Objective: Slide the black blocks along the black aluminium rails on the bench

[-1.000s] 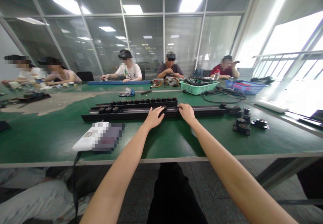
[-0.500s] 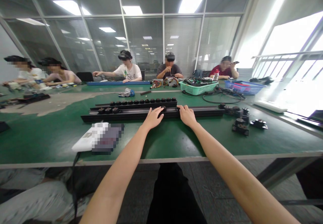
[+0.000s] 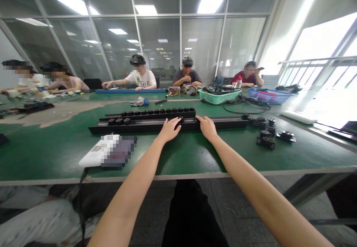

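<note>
A long black rail [image 3: 134, 128] lies crosswise on the green table, with several small black round-topped parts [image 3: 119, 121] standing in its left section. My left hand [image 3: 169, 129] rests at the rail's middle, fingers reaching over to a small black part [image 3: 181, 119] and thumb at the front wall. A short way to the right, my right hand [image 3: 207, 127] pinches the rail's front wall, its index finger reaching over the top. Part of the channel shows between the hands. What lies under the fingertips is mostly hidden.
Behind is a second black rail [image 3: 158, 113] holding a row of black parts. Loose black parts [image 3: 266, 139] lie to the right. A white packet [image 3: 93, 156] is at front left. Farther back are a green basket [image 3: 219, 97], a blue basket [image 3: 272, 96], and several people at the table.
Both hands stay almost where they were on the rail. The view has shifted very slightly.
</note>
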{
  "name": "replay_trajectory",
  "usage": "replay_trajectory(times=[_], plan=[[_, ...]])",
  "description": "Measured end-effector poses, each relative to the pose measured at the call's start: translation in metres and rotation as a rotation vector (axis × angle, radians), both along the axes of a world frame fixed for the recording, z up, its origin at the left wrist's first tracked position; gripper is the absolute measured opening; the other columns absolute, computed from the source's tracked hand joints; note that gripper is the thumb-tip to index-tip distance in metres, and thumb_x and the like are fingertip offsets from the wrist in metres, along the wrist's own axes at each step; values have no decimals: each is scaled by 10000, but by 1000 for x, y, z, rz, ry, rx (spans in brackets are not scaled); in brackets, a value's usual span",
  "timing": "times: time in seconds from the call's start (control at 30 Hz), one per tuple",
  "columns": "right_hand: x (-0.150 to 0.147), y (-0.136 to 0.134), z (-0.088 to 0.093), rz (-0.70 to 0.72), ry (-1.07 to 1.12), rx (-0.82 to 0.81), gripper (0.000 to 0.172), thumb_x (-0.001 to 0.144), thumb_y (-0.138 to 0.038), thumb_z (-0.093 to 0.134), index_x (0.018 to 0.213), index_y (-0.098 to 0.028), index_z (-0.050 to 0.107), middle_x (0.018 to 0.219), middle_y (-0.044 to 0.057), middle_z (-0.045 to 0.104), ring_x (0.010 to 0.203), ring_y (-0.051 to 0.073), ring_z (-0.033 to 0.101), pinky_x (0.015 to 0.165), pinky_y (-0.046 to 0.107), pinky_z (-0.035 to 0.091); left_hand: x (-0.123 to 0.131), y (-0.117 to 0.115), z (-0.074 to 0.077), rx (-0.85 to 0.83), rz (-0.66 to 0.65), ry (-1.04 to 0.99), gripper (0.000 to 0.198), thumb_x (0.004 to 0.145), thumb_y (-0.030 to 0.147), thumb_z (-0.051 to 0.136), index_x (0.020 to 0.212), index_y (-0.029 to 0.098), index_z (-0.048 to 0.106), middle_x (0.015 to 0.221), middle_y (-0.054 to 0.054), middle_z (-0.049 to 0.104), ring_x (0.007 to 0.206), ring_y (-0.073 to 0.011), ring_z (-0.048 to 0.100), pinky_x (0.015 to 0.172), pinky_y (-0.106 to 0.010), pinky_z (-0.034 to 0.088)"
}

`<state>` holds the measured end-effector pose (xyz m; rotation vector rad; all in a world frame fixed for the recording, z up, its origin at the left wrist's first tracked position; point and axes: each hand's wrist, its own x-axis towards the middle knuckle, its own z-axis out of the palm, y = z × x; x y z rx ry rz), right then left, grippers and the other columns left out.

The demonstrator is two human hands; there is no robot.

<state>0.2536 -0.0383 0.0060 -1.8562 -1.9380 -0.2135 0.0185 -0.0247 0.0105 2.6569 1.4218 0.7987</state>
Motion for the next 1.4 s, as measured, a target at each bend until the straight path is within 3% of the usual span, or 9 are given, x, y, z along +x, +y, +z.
replay_trajectory(times=[0.33,0.63,1.4], plan=[[-5,2,-3,-32,47,37,504,1085,-254,333,1523,-263,581,1264,134,672,1149,236,624,1026,317,438,0,1,0,-3,-2,-5,507,1049,339,425,1523,186,524,1616,-139,506,1539,-232,427,1320,-571,141],[-2,5,-2,-87,69,17,507,1079,-218,330,1509,-255,597,1253,148,675,1202,245,602,1002,310,457,0,1,-1,3,-3,-8,506,1050,354,423,1525,215,524,1619,-130,504,1533,-234,438,1315,-584,150],[5,1,4,-147,157,14,441,1082,-284,409,1439,-309,666,1239,115,705,1098,219,671,933,297,495,0,1,-1,-1,2,-5,506,1048,354,426,1528,226,522,1623,-119,502,1532,-239,439,1316,-584,152]])
